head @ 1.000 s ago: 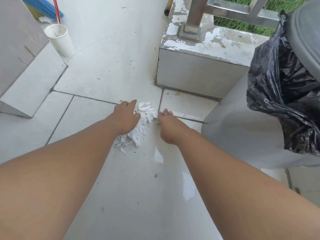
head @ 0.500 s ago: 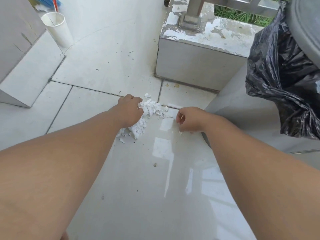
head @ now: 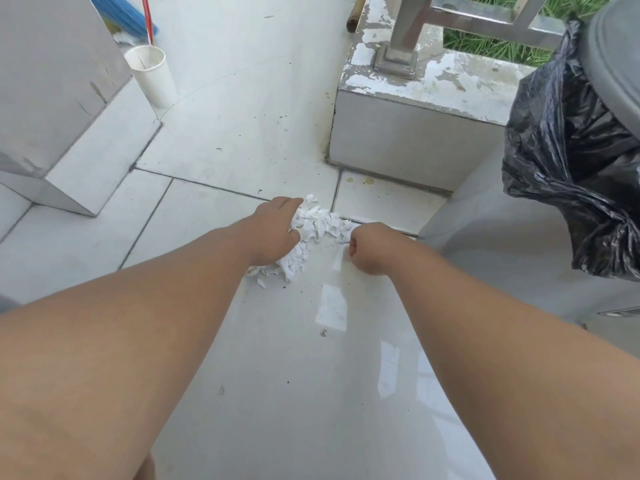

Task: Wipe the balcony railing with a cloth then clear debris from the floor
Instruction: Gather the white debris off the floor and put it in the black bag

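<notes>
A pile of white paper scraps [head: 317,225] lies on the pale floor tiles [head: 277,375], where two grout lines meet. My left hand [head: 275,233] is cupped flat against the pile's left side, fingers stretched along it and resting on the scraps. My right hand [head: 372,247] is curled into a fist at the pile's right edge, touching the outermost scraps; whether it holds any is hidden. The steel railing post [head: 403,26] stands on a flaking concrete plinth [head: 415,133] just beyond the pile. No cloth is in view.
A grey bin [head: 519,254] lined with a black bag [head: 571,168] stands close on the right. At the back left are a white paper cup [head: 152,76], a blue broom [head: 121,15] and a grey pillar base [head: 69,116]. Small dark specks [head: 323,333] dot the floor.
My right hand went from flat with fingers spread to a closed fist and shifted slightly right. The scraps spread a little toward it. My left hand stayed against the pile.
</notes>
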